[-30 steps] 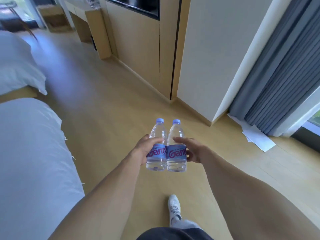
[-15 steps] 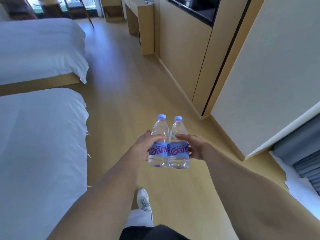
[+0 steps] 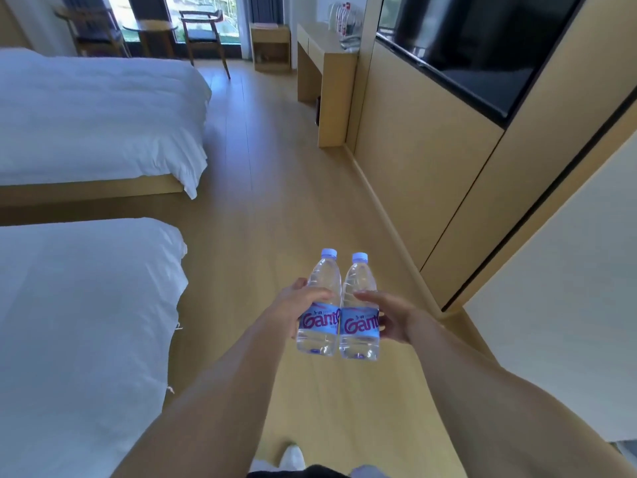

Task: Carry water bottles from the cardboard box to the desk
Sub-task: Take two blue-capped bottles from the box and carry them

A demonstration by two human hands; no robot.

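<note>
I carry two clear water bottles with blue caps and blue labels, upright and side by side, in front of me above the wooden floor. My left hand (image 3: pixel 287 307) grips the left bottle (image 3: pixel 320 326) around its label. My right hand (image 3: pixel 391 319) grips the right bottle (image 3: pixel 360 334) the same way. The wooden desk (image 3: pixel 327 53) stands far ahead against the right wall, with several bottles (image 3: pixel 343 19) on its top. The cardboard box is out of view.
Two beds with white covers, one near (image 3: pixel 79 322) and one farther (image 3: pixel 96 112), line the left side. A wooden wall with a dark screen (image 3: pixel 482 46) runs along the right. A floor aisle lies between. Two chairs, a round table (image 3: pixel 151 29) and a low cabinet (image 3: pixel 270 46) stand by the far window.
My view has swung left from the curtain corner to look down the aisle toward the desk. The two bottles stay held together in front of me.
</note>
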